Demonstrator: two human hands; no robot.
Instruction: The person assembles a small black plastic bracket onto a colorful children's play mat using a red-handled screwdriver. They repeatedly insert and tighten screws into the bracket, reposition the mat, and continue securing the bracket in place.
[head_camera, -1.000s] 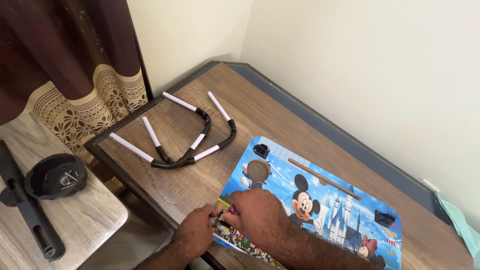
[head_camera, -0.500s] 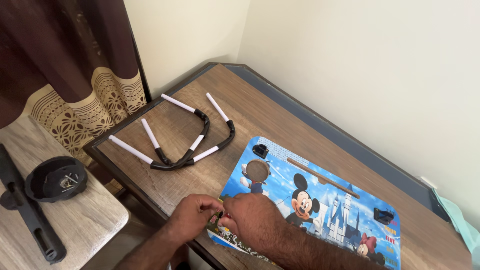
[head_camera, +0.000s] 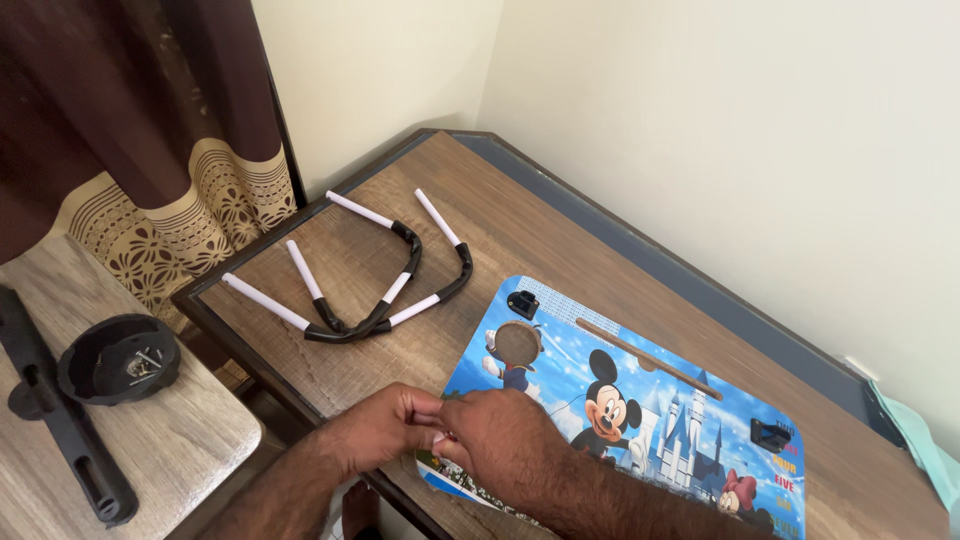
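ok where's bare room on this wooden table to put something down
Bare wood lies between the two bent leg tubes and the blue cartoon lap tray, and along the far edge by the wall. The near corner is crowded: left hand and right hand meet at the tray's corner.

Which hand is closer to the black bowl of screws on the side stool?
Left. The left hand is nearer the black bowl; the right hand lies beyond it, over the cartoon board.

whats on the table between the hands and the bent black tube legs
In the head view, only bare wood-grain table lies between the hands, left hand and right hand, and the bent black legs; the cartoon board sits to the right.
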